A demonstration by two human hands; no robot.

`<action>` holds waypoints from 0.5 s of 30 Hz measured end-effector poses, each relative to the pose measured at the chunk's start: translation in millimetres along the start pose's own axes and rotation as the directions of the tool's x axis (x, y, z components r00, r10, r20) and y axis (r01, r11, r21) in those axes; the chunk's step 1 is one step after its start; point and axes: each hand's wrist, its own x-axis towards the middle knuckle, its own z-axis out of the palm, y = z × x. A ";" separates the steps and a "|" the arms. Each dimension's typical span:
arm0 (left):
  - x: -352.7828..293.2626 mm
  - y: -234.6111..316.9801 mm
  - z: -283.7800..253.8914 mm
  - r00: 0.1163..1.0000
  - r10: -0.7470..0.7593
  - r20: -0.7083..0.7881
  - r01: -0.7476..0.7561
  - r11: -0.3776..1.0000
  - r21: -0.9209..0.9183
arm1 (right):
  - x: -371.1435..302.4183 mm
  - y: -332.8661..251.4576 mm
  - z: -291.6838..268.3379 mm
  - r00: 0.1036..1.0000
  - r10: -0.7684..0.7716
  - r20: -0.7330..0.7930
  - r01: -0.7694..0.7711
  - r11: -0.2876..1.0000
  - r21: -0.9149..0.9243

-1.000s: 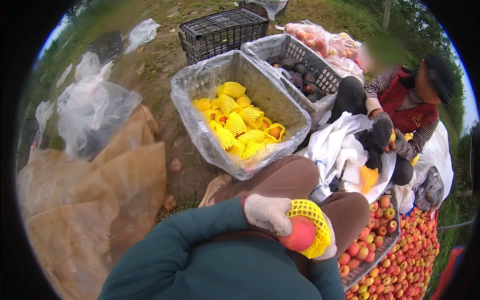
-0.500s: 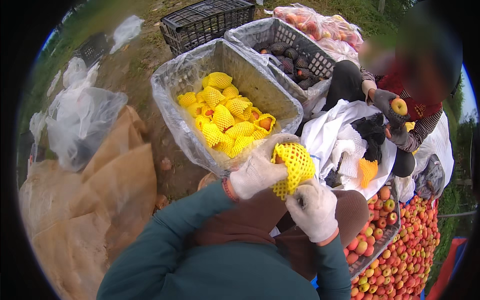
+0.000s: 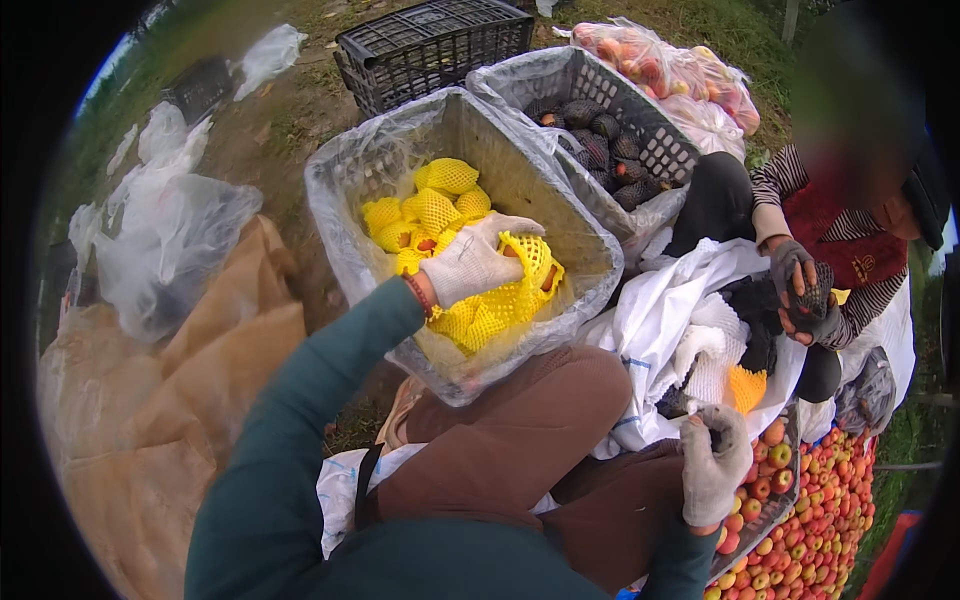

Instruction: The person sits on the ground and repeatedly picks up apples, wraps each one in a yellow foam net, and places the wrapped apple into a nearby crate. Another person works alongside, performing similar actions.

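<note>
My left hand (image 3: pixel 470 262), in a whitish knit glove, is inside the plastic-lined crate (image 3: pixel 335 215). It grips an apple in a yellow foam net (image 3: pixel 528 258), low over the other netted apples (image 3: pixel 436 208). Red skin shows through some net openings. My right hand (image 3: pixel 716 465), gloved too, is above the near edge of the apple crate, beside a white sack (image 3: pixel 650 335). Its fingers are curled but apart from the thumb, with no fruit between them. Loose foam nets, white ones (image 3: pixel 712 345) and an orange one (image 3: pixel 746 388), lie on that sack.
Beyond stands a second lined crate (image 3: pixel 520 95) with dark-netted fruit (image 3: pixel 610 150). A black crate (image 3: pixel 430 50) is behind. A co-worker (image 3: pixel 835 225) at right holds a dark-netted fruit (image 3: pixel 812 290). Loose apples (image 3: pixel 810 520) fill the lower right; brown sheeting (image 3: pixel 190 400) lies left.
My left hand has carried the yellow-netted apple forward into the crate. My right hand has let go of it and moved right. The co-worker's apple is now inside a dark net.
</note>
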 end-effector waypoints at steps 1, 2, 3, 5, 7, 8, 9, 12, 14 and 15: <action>14.2 -23.9 -18.0 0.999 0.039 0.007 -0.040 0.953 0.300 | -4.0 0.8 -8.5 0.994 0.105 -0.008 -0.105 0.993 0.054; 28.4 -45.5 -35.4 0.995 -0.097 0.017 0.079 0.891 0.448 | -7.0 5.6 -17.6 0.996 0.069 -0.054 -0.069 0.998 0.006; 41.8 -64.4 -51.7 0.972 -0.233 0.009 0.184 0.791 0.584 | -11.8 5.7 -22.2 0.988 0.119 -0.103 -0.109 0.989 0.095; 63.5 -103.2 -81.5 0.914 -0.403 -0.035 0.297 0.609 0.735 | -21.6 26.0 -39.8 0.979 0.102 -0.177 -0.087 0.992 0.091; 83.8 -155.5 -95.5 0.953 -0.290 -0.089 0.230 0.496 0.837 | -23.6 15.3 -35.3 0.928 0.150 -0.342 -0.130 0.988 0.081; 98.2 -168.4 -90.3 0.963 -0.262 -0.070 0.188 0.460 0.868 | -28.4 18.8 -43.5 0.922 0.155 -0.355 -0.110 0.984 0.143; 91.1 -198.9 -102.2 0.981 -0.179 -0.070 0.140 0.417 0.898 | -24.1 17.4 -40.3 0.922 0.123 -0.368 -0.065 0.984 0.166; 68.5 -263.2 -141.2 1.000 0.005 0.029 -0.029 0.299 0.954 | -5.6 16.2 -31.9 0.917 0.162 -0.364 -0.082 0.970 0.227; 65.0 -265.3 -130.6 0.994 -0.078 0.079 -0.059 0.236 0.970 | -3.2 18.7 -35.4 0.901 0.165 -0.402 -0.080 0.972 0.219; 62.7 -254.8 -123.1 0.978 -0.195 0.072 -0.032 0.201 0.979 | -1.9 16.6 -36.0 0.886 0.177 -0.429 -0.082 0.970 0.231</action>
